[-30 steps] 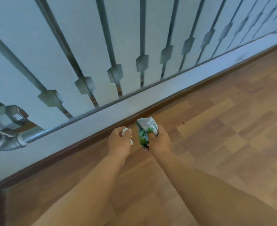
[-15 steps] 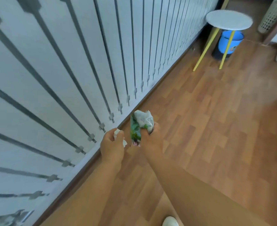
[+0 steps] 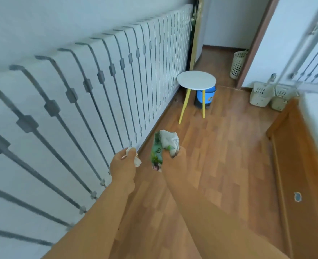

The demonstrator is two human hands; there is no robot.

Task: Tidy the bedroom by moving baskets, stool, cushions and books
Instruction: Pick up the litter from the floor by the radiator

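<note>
My left hand (image 3: 123,166) grips a small crumpled white paper scrap (image 3: 137,160) above the wooden floor. Beside it, my right hand (image 3: 175,163) holds a crumpled green and white wrapper (image 3: 163,146). Ahead stands a round white stool (image 3: 196,80) with yellow legs, and a blue bin (image 3: 206,96) sits under it. Two cream baskets (image 3: 260,94) sit on the floor at the right, by the bed's end. A taller cream basket (image 3: 238,63) stands by the doorway.
A long white radiator (image 3: 98,90) with grey bars runs along the left wall. A wooden bed frame (image 3: 300,165) with a white mattress fills the right side. The doorway (image 3: 225,30) lies beyond the stool. Wooden floor stretches between radiator and bed.
The view has lifted from the floor by the radiator's base toward the room, bringing stool, bin, baskets and bed into sight. Both hands keep their grips on the scrap and the wrapper.
</note>
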